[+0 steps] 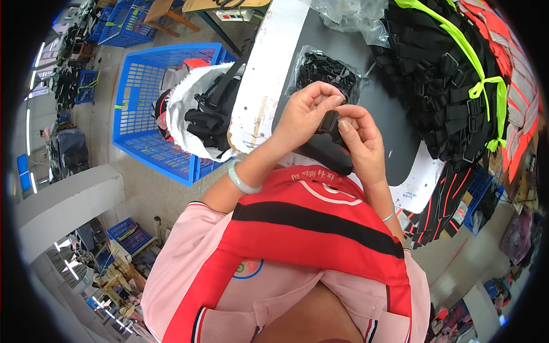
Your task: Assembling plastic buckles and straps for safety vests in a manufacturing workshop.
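Observation:
Over the near side of the table, a black plastic buckle [327, 122] is held between my two hands. My left hand [306, 114] pinches at its upper side, thumb and fingers pressed together. From the right, my right hand [363, 140] grips it with thumb and forefinger. A black webbing strap [327, 157] hangs below the buckle toward my red apron; where it joins the buckle is partly hidden by my fingers. Just beyond my hands lies an opened clear plastic bag [326, 70] full of small black plastic parts.
A big bundle of black straps with buckles [443, 86], tied with a yellow-green band [477, 57], fills the table's right side. Left of the white table edge [269, 57] stands a blue crate [134, 97], beside a white sack [191, 114] of black straps. Crumpled clear plastic [354, 17] lies at the back.

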`<action>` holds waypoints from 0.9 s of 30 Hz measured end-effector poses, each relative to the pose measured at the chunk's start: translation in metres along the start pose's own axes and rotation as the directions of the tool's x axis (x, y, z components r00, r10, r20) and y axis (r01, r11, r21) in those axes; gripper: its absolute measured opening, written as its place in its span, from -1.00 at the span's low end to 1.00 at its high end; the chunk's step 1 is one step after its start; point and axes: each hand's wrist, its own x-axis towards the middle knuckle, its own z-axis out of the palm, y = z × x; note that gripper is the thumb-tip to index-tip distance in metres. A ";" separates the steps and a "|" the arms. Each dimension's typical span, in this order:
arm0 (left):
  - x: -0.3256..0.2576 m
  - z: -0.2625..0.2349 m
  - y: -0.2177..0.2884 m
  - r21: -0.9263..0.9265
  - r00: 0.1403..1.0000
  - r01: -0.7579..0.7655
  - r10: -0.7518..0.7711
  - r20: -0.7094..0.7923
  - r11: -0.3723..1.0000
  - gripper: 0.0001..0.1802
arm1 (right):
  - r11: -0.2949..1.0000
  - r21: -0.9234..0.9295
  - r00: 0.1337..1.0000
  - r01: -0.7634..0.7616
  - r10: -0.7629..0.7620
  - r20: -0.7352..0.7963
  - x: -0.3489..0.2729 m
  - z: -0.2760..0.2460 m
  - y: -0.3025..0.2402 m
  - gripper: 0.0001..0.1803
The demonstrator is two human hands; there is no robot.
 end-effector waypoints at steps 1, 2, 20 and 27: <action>0.001 -0.001 0.003 0.095 0.995 -0.095 0.093 0.022 0.991 -0.86 | 0.994 -0.092 0.998 0.063 -0.062 0.015 0.000 -0.001 0.001 -0.76; 0.002 -0.002 0.005 0.096 0.996 -0.093 0.091 0.021 0.991 -0.86 | 0.994 -0.091 0.998 0.061 -0.060 0.014 -0.001 -0.001 -0.001 -0.76; -0.001 0.000 0.026 0.748 0.948 -0.303 0.264 0.175 0.591 -0.87 | 0.982 -0.187 1.000 0.027 -0.028 -0.003 -0.012 0.002 -0.005 -0.79; -0.013 -0.011 0.019 0.270 0.958 0.070 -0.140 0.249 0.960 -0.80 | 0.943 -0.301 0.990 0.142 -0.134 0.047 -0.005 -0.014 -0.014 -0.94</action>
